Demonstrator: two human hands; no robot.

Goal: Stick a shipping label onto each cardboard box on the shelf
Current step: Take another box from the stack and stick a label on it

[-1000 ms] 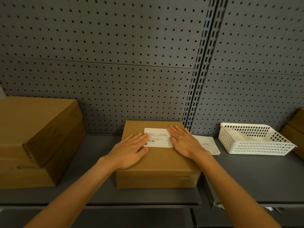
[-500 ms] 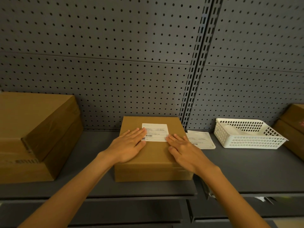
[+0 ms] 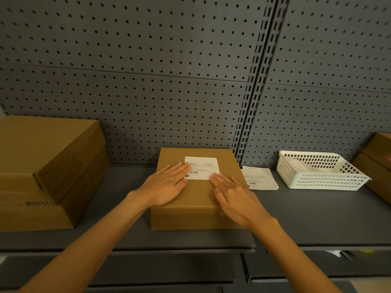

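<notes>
Fingers flat and straight on both hands – smoothing a white printed shipping label (image 3: 202, 167) onto the small brown cardboard box (image 3: 196, 193).

Left hand (image 3: 167, 185) presses the label's 9 o'clock edge, likely to seat the adhesive; right hand (image 3: 234, 197) touches its 5 o'clock corner, having slid back toward 6 o'clock, baring more label. At 3 o'clock lies a stack of spare white labels (image 3: 259, 179), then a white slotted plastic basket (image 3: 319, 170) – all on the grey metal shelf (image 3: 118, 208), larger brown boxes (image 3: 46, 170) at 9 o'clock.
</notes>
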